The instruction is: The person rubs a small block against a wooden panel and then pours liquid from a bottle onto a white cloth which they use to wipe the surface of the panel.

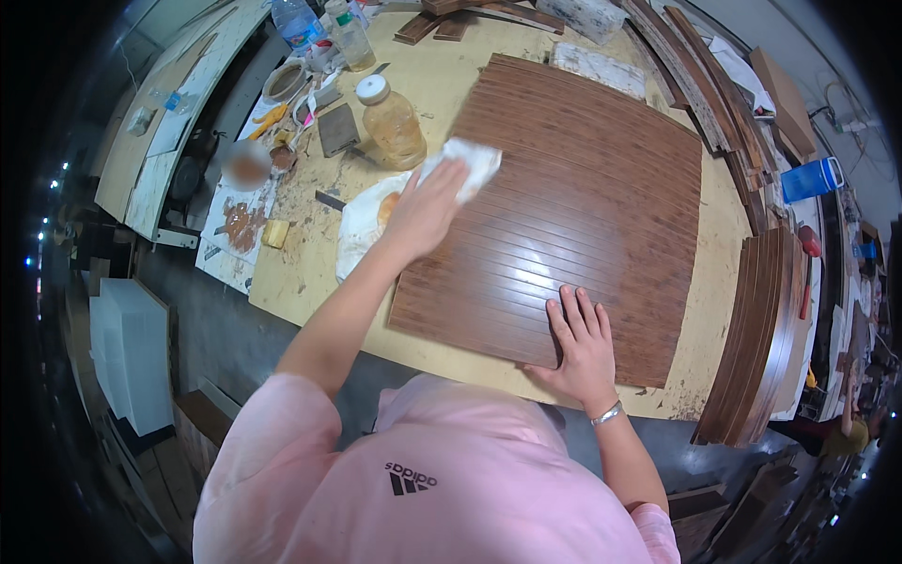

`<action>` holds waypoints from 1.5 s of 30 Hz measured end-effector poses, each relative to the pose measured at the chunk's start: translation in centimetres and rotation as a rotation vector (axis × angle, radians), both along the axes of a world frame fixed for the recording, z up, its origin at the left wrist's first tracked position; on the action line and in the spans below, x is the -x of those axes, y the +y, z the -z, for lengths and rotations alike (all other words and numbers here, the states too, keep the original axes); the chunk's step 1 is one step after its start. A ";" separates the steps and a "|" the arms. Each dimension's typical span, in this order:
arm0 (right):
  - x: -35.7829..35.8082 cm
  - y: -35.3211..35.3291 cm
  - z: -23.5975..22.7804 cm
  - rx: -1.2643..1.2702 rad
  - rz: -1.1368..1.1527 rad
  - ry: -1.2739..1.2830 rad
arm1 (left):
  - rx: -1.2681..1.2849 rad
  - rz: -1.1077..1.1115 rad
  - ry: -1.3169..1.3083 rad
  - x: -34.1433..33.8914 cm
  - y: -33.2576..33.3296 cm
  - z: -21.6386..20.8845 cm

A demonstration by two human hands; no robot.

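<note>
Brown and glossy, the grooved panel (554,221) lay across the middle of the yellowish table (442,61), with a white-lidded jar (396,132) beyond it at ten o'clock and brown slats (747,338) at four o'clock. Near its ten o'clock edge the left hand (430,207) lay over a blurred white cloth (479,169), whether gripping or merely pressing could not be told; at six o'clock the right hand (584,357) rested flat, fingers spread, on the panel.
</note>
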State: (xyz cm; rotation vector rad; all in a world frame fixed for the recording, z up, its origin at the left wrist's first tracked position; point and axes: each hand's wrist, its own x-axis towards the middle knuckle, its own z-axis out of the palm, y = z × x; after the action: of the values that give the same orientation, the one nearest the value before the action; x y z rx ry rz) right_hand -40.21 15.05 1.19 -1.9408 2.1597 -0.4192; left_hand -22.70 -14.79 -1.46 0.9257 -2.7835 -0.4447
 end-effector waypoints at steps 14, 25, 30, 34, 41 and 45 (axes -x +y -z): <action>0.2 0.4 0.2 -0.017 0.032 -0.009 | -0.105 -0.075 -0.001 5.8 1.7 -1.4; 0.5 0.7 0.2 0.007 0.046 -0.014 | -0.262 -0.095 -0.102 5.0 6.7 -4.0; 0.2 0.5 -0.1 0.007 0.052 -0.027 | 0.020 0.246 -0.085 0.7 9.9 -1.0; 0.5 0.8 0.2 0.029 0.048 -0.032 | 0.031 0.025 -0.089 4.5 6.2 -2.3; 0.6 1.2 0.1 0.030 0.075 -0.052 | 0.017 0.078 -0.270 4.1 8.2 -3.6; 0.3 0.8 0.0 0.046 0.061 -0.069 | 0.197 0.008 -0.187 2.5 6.9 -1.3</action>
State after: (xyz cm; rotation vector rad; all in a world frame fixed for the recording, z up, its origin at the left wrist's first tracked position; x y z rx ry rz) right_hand -40.48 15.86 1.18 -1.8588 2.1888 -0.5429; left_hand -25.21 -7.93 -0.18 0.9544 -2.9301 -0.0856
